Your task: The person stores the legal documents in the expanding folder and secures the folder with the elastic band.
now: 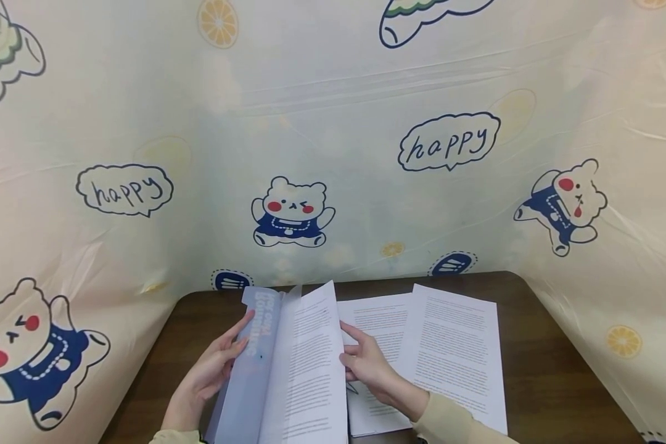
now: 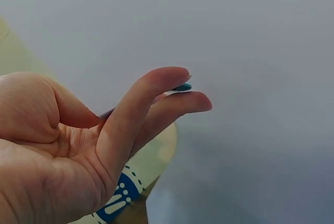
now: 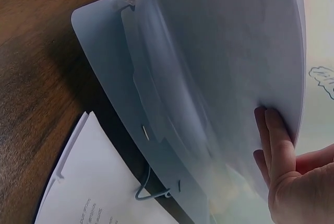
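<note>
A bluish translucent document folder (image 1: 250, 376) stands opened at the table's front middle, pale lettering on its cover. My left hand (image 1: 213, 364) grips the cover at its left side, thumb on the near face. In the left wrist view, a small teal bit (image 2: 182, 86) shows between two fingers of that hand. My right hand (image 1: 369, 364) pinches the right edge of some printed sheets (image 1: 316, 370) that stand raised against the folder's clear sleeve (image 1: 283, 345). From the right wrist, several fingers (image 3: 276, 140) lie flat along the back of these sheets.
Two stacks of printed paper lie right of the folder: a partly covered stack (image 1: 380, 320) and a sheet (image 1: 455, 357) overlapping it. A blue elastic loop (image 3: 148, 190) sticks out from the folder's back. Behind the dark wooden table (image 1: 560, 364) hangs a patterned cloth (image 1: 344, 154).
</note>
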Motion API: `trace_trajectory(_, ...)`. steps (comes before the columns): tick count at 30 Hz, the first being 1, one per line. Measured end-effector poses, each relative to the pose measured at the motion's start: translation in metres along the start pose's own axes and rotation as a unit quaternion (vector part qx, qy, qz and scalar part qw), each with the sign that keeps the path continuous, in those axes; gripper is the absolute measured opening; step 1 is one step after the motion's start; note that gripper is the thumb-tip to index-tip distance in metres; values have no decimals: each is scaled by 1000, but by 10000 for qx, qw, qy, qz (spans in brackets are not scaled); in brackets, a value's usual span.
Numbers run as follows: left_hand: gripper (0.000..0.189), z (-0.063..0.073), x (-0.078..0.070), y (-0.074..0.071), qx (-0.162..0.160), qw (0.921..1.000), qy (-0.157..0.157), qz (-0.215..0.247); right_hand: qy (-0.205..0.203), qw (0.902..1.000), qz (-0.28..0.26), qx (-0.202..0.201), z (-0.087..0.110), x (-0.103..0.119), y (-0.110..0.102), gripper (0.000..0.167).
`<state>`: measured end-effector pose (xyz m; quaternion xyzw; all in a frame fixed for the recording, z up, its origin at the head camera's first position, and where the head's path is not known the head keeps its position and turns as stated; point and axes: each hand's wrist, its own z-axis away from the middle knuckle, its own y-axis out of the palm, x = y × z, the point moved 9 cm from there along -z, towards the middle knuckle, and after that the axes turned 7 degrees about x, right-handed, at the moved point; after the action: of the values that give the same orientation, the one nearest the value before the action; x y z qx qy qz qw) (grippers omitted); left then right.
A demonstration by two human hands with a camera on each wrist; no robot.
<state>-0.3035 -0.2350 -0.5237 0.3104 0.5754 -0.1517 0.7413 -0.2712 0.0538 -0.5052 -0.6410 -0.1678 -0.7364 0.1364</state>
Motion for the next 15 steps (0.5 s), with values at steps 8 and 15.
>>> trace_trajectory(8, 69, -1, 0, 4, 50, 10000, 23, -20, -49, 9999, -126, 85, -5, -2, 11, 73)
trace_trajectory(15, 70, -2, 0, 7, -6, 9999, -36, -155, 5, 9999, -98, 65, -7, -5, 17, 74)
